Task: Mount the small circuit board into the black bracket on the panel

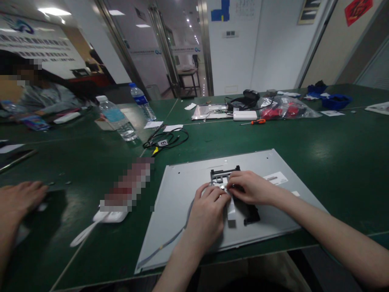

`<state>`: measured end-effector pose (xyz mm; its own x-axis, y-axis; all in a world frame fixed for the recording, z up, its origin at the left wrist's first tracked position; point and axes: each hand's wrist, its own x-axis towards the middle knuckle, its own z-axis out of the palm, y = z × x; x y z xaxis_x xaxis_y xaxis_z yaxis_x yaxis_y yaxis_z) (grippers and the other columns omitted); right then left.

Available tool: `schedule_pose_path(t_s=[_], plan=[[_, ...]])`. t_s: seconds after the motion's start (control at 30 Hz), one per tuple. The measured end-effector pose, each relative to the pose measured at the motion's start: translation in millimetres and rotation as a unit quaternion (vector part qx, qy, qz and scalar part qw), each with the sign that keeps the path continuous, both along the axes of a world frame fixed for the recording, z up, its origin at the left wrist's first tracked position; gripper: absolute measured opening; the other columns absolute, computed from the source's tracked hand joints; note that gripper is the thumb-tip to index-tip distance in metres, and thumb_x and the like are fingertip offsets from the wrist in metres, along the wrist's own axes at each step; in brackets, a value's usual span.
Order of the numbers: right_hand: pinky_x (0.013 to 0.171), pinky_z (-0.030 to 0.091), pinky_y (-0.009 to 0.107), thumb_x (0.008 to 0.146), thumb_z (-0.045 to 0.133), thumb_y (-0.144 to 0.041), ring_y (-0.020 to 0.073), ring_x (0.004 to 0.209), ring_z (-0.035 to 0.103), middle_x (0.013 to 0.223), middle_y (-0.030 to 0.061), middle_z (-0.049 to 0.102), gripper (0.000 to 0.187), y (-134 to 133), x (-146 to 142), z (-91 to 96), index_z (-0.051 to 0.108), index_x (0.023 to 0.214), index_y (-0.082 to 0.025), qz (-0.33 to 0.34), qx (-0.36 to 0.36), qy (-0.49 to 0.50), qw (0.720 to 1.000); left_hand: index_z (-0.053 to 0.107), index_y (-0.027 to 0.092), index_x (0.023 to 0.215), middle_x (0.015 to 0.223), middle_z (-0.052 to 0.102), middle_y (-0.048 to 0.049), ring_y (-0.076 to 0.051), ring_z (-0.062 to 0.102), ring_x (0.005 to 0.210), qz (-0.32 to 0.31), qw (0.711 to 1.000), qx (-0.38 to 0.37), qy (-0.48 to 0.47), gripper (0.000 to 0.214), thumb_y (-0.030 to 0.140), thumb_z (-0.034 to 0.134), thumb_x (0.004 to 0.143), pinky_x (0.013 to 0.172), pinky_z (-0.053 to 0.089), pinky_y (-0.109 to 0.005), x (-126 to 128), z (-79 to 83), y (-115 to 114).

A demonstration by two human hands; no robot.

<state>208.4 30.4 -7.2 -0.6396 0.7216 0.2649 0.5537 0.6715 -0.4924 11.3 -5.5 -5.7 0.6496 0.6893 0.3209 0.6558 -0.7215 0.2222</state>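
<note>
A large grey metal panel [188, 190] lies flat on the green table [334, 154] in front of me. A black plastic bracket [223, 172] sits near the panel's middle. My left hand [206, 211] rests on the panel with curled fingers, fingertips pressed at the bracket's lower edge. My right hand [251, 187] comes from the right with fingers pinched on a small part at the bracket; what they grip is too small to name. A grey flat cable [170, 241] runs from under my left hand toward the panel's front left corner. A white label [276, 178] is stuck right of the hands.
Another person's hand [18, 198] lies on the table at far left, and a seated person is at the back left. Two water bottles [118, 119], a black cable coil [165, 140], an orange screwdriver [257, 121], a clear bag with red parts [285, 108] and a white device [111, 216] lie around.
</note>
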Motion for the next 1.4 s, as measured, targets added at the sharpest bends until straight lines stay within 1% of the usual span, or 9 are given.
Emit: schedule_pose_path(t_s=[0.2,0.3,0.43,0.53,0.7,0.97,1.27,1.4], plan=[[0.072,0.044,0.027,0.083,0.053,-0.012,0.0148,0.079,0.057,0.087,0.0051,0.061,0.015,-0.7,0.3,1.8,0.064,0.091,-0.017,0.005,-0.008,0.008,1.0,0.06,0.022,0.102,0.097,0.062,-0.0038,-0.021,0.054,0.098,0.002,1.0,-0.015,0.002,0.028,0.007,0.047,0.082,0.103,0.031,-0.046,0.2,2.7,-1.0],[0.074,0.045,0.027,0.085,0.052,-0.012,0.015,0.081,0.057,0.088,0.0054,0.062,0.015,-0.3,0.8,1.8,0.064,0.092,-0.017,0.005,-0.008,0.016,1.0,0.06,0.022,0.1,0.096,0.062,-0.004,-0.021,0.054,0.097,0.002,1.0,-0.014,-0.008,0.022,0.012,0.047,0.086,0.102,0.032,-0.046,0.7,2.9,-1.3],[0.072,0.044,0.026,0.087,0.05,-0.013,0.014,0.078,0.056,0.086,0.0047,0.062,0.013,1.4,0.3,-0.1,0.063,0.087,-0.017,-0.002,-0.001,0.015,1.0,0.06,0.022,0.096,0.097,0.061,-0.0036,-0.022,0.054,0.097,0.004,1.0,-0.016,-0.009,0.013,0.019,0.053,0.085,0.102,0.032,-0.048,0.5,1.4,-1.1],[0.071,0.043,0.026,0.088,0.05,-0.014,0.0137,0.077,0.055,0.085,0.0044,0.061,0.013,1.7,-0.3,-0.9,0.062,0.086,-0.017,-0.004,0.003,0.011,1.0,0.059,0.022,0.098,0.098,0.061,-0.0031,-0.022,0.054,0.098,0.007,1.0,-0.019,-0.002,0.014,0.02,0.056,0.085,0.102,0.031,-0.048,0.3,0.0,-0.5],[0.072,0.043,0.026,0.088,0.049,-0.015,0.0137,0.08,0.056,0.089,0.0048,0.062,0.014,0.4,-0.3,0.6,0.063,0.092,-0.017,-0.001,-0.002,0.006,1.0,0.058,0.022,0.106,0.103,0.061,-0.0035,-0.022,0.054,0.1,0.013,1.0,-0.011,-0.004,0.023,0.02,0.059,0.083,0.102,0.032,-0.048,0.6,-1.9,0.4],[0.073,0.044,0.027,0.09,0.048,-0.017,0.0144,0.082,0.057,0.091,0.0054,0.062,0.015,0.7,-0.4,0.7,0.063,0.094,-0.017,-0.001,-0.005,-0.001,1.0,0.06,0.023,0.104,0.101,0.061,-0.0028,-0.021,0.054,0.099,0.008,1.0,-0.001,0.003,0.018,0.023,0.054,0.087,0.102,0.033,-0.047,0.9,-0.7,0.0],[0.073,0.043,0.027,0.088,0.051,-0.015,0.0149,0.084,0.057,0.093,0.005,0.062,0.015,1.9,0.0,-4.6,0.063,0.096,-0.019,0.002,0.007,0.002,1.0,0.059,0.023,0.105,0.104,0.061,-0.0035,-0.022,0.053,0.101,0.009,1.0,-0.015,-0.004,0.022,0.017,0.055,0.085,0.102,0.031,-0.049,-0.5,-2.1,-0.1],[0.072,0.043,0.026,0.087,0.051,-0.014,0.0145,0.082,0.057,0.091,0.0046,0.062,0.014,2.2,-0.3,-3.9,0.064,0.093,-0.018,0.001,0.016,0.001,1.0,0.059,0.023,0.105,0.104,0.061,-0.0033,-0.022,0.053,0.101,0.014,1.0,-0.016,0.0,0.022,0.017,0.055,0.085,0.103,0.031,-0.048,-0.7,-2.7,-0.3]])
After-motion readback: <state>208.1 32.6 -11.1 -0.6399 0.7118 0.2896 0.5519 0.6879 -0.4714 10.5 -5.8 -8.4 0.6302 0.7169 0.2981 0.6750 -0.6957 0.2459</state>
